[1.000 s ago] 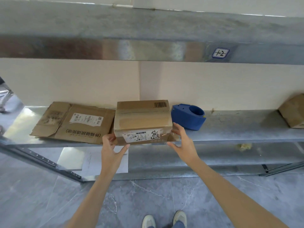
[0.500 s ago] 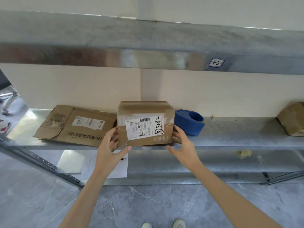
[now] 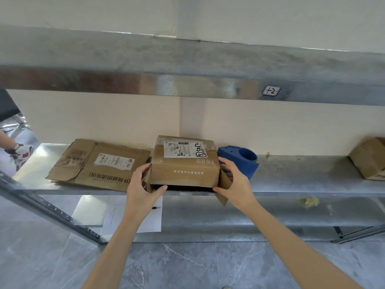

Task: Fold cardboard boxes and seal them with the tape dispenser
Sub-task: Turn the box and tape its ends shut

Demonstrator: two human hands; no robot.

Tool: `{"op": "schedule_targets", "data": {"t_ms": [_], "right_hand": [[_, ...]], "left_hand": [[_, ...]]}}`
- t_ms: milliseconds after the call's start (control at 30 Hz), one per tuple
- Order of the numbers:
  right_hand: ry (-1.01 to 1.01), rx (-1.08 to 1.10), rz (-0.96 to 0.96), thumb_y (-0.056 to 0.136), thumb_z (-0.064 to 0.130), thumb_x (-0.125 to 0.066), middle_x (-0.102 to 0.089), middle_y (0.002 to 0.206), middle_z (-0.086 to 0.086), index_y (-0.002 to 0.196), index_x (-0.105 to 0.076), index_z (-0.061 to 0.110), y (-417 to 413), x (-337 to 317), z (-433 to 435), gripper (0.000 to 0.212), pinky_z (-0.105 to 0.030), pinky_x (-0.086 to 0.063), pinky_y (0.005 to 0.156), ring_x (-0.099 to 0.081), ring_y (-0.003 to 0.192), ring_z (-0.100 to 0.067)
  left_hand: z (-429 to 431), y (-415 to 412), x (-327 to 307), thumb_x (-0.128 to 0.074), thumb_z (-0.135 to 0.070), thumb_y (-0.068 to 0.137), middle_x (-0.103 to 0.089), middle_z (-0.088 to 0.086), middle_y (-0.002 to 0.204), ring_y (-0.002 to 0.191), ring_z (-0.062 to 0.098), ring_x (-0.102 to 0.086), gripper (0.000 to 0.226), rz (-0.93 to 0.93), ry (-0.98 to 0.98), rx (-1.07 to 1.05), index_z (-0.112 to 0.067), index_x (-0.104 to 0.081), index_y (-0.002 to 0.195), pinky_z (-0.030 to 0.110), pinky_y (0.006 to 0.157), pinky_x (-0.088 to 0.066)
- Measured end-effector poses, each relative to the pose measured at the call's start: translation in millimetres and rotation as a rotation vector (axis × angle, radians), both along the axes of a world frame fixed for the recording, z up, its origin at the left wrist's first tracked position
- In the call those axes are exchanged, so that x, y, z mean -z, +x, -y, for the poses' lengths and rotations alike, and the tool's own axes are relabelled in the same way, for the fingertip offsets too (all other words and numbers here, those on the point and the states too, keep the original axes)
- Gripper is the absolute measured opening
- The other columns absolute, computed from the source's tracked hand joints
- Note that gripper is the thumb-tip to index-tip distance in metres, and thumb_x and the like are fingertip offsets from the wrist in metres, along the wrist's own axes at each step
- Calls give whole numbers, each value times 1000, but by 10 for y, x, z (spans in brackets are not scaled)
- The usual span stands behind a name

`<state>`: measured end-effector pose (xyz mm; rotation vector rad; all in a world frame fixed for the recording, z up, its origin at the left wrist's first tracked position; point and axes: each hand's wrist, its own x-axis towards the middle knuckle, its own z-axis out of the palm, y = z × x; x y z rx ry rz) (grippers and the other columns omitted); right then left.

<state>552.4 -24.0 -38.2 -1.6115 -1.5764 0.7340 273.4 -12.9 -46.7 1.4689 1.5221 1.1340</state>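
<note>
At the front edge of the shelf (image 3: 291, 180), both hands are on the box (image 3: 185, 170). The left hand (image 3: 139, 188) curls round its left corner and side flap, thumb hooked under the near panel. The right hand (image 3: 235, 184) does the same on the right, fingers wrapped behind that loose flap. So both have a proper grip and neither is free.

What just changed: half a second ago the label (image 3: 183, 150) faced me, and now it's on top. So the box has been tipped back and the unsealed end points my way. There's a dark gap under the near panel and the side flaps stick out, so I'd say this end isn't folded shut yet, let alone taped.

The dispenser (image 3: 243, 161) sits just behind the right hand, touching the box or nearly so, can't tell which. Left of the box lies a flat box (image 3: 100, 163), not folded up yet, and another box (image 3: 368, 159) sits well off to the right on the same shelf.
</note>
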Motion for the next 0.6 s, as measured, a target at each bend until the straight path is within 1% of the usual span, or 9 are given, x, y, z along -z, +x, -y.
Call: {"op": "schedule_targets", "data": {"t_ms": [100,167,233,300,367,400,467,500,600], "right_hand": [[21,37,6,65,-1,-87,-47,116,33,134,-41,36,-23,-11,-9,91,2,-37,81,-45,105,22],[30,60,16,65,-1,-87,-46,117,34,137,-43,30,-30,-22,-20,90,3,-36,81,-44,105,23],[41,56,28,64,-1,-87,-45,120,33,138,-42,29,-30,-24,-24,92,2,-36,83,-43,107,21],[44,52,24,64,-2,-87,-46,123,32,138,-40,32,-22,-26,-25,94,2,-36,86,-44,110,20],[42,44,12,66,-1,-86,-47,126,32,139,-40,33,2,-29,-26,93,-2,-36,91,-45,114,18],[34,39,-6,67,0,-86,-48,128,31,141,-40,30,18,-28,-29,92,-6,-38,95,-45,117,16],[-1,33,-71,69,1,-85,-52,129,26,144,-38,25,42,-60,-29,92,-16,-41,100,-48,123,10],[-18,33,-102,71,1,-85,-55,127,23,144,-39,25,49,-93,-29,90,-18,-43,99,-49,123,9],[-30,45,-138,74,2,-83,-58,118,25,132,-48,30,65,-180,-43,73,-12,-45,94,-52,113,17]], "left_hand": [[-27,26,-17,-85,-4,72,-54,-23,127,119,-11,-48,76,11,53,-45,-30,-48,132,11,92,-37],[-35,43,-25,-84,1,70,-56,-17,128,121,-8,-48,78,22,75,-58,-26,-46,134,5,94,-35],[-26,77,-38,-83,5,70,-56,-13,130,121,-11,-47,78,27,105,-67,-22,-46,134,0,95,-33],[-12,120,-40,-82,7,69,-56,-13,129,119,-13,-47,78,22,134,-83,-22,-46,132,0,94,-33],[5,159,-33,-82,7,69,-55,-13,128,115,-9,-49,79,13,146,-110,-24,-45,132,-2,91,-33],[13,173,-33,-82,6,70,-55,-13,128,113,-6,-49,80,9,141,-129,-25,-44,132,-2,88,-34],[26,183,-28,-83,3,71,-54,-14,127,112,-1,-48,80,15,120,-158,-27,-42,134,1,84,-35],[30,180,-25,-83,2,71,-54,-14,126,112,1,-49,81,21,116,-158,-28,-42,134,4,84,-36],[42,160,-27,-82,4,71,-53,-19,125,113,1,-50,84,47,106,-114,-30,-41,135,13,88,-38]]}}
